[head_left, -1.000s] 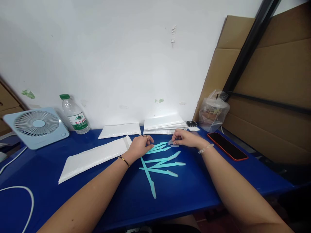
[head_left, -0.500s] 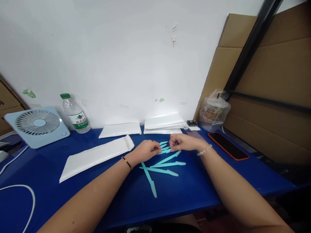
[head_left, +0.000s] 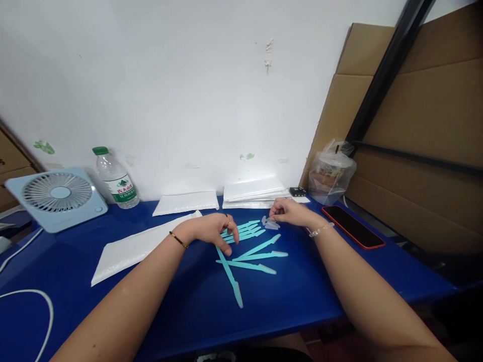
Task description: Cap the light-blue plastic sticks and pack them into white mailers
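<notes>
Several turquoise sticks with pale blade-like tips (head_left: 256, 247) lie fanned out on the blue table (head_left: 287, 296). My left hand (head_left: 217, 230) hovers over the far group of sticks, thumb and fingers apart, holding nothing. Just right of that group is a small pile of clear caps (head_left: 270, 223). My right hand (head_left: 285, 211) is at the pile's far right side with its fingertips pinched together; whatever is between them is too small to make out. One stick (head_left: 231, 276) points toward the near edge, its upper end close to my left thumb.
White padded envelopes (head_left: 139, 246) lie left of the sticks, with more stacked (head_left: 252, 190) by the wall. A blue fan (head_left: 60, 196) and a water bottle (head_left: 116, 181) stand at left. At right are a phone (head_left: 352, 226) and a bagged cup (head_left: 332, 173).
My left hand has moved left and opened, uncovering the far sticks. My right hand has shifted right and slightly away, and the clear caps now show beneath its fingertips.
</notes>
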Demonstrator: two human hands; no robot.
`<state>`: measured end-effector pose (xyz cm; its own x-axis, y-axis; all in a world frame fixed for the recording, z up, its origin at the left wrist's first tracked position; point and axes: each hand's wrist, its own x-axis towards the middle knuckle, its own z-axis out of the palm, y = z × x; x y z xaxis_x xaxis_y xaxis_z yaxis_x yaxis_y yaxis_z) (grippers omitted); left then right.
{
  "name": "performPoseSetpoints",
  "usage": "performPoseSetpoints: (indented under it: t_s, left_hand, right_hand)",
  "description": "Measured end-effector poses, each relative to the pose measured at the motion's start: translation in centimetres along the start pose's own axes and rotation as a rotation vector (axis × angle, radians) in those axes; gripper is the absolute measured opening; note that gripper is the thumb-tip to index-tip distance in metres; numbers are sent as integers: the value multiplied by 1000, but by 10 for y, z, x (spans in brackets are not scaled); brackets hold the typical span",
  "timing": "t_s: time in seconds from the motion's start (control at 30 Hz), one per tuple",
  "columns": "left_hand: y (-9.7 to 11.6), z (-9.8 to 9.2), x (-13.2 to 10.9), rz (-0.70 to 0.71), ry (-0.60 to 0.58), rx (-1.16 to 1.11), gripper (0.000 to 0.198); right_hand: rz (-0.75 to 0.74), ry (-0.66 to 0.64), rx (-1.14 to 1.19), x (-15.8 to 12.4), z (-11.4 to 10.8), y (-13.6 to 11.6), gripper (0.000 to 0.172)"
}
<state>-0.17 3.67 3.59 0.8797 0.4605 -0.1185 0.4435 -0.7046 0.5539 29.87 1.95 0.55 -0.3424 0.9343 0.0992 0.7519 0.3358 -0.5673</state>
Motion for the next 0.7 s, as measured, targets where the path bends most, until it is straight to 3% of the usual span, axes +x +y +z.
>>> performPoseSetpoints:
  t_s: [0.07,0.3,0.37,0.53,0.7]
  left_hand:
    - [2,-1,-4,15,-108,25,33]
    - [1,7,-1,-4,-195,-118,16]
    - [-1,4,1,-28,-149,-165,20]
    - [-10,1,6,-210,149,-230,30]
    - [-14,10,13,-239,243,-252,33]
  right_hand:
    - [-25,1,20,0,1,-2,21]
    - [-34,-1,119,-1,0,-8,30]
    - [-58,-42,216,-1,0,-13,36]
    - [-43,-207,492,-2,7,-26,44]
    - [-21,-178,523,2,18,-24,34]
